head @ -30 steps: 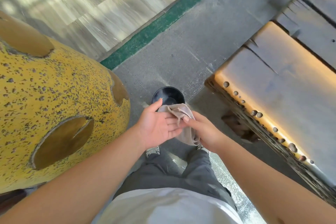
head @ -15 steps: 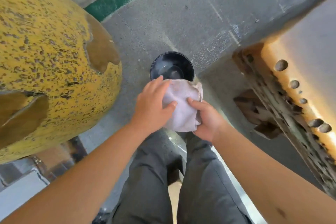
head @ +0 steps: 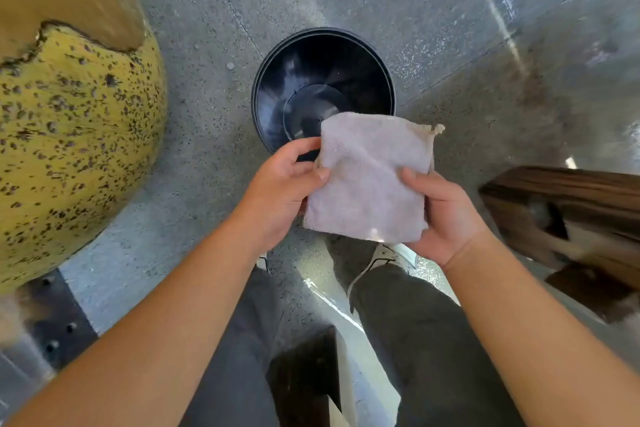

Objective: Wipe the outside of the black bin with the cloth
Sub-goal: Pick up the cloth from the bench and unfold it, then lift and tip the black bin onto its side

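Note:
A round black bin (head: 311,80) stands upright on the concrete floor, seen from straight above with its inside empty. A folded pale grey cloth (head: 370,180) is held flat above the bin's near rim and hides part of it. My left hand (head: 287,191) pinches the cloth's left edge between thumb and fingers. My right hand (head: 440,215) grips the cloth's right edge with the thumb on top. The bin's outer wall is hardly visible from this angle.
A big yellow speckled rounded object (head: 69,135) bulges in from the left, close to the bin. A dark wooden bench end (head: 571,218) sits at the right. My legs and a white shoe (head: 388,253) stand just behind the bin.
My view has tipped down and closer over the bin. The crumpled cloth has been spread and folded into a flat square held between both hands.

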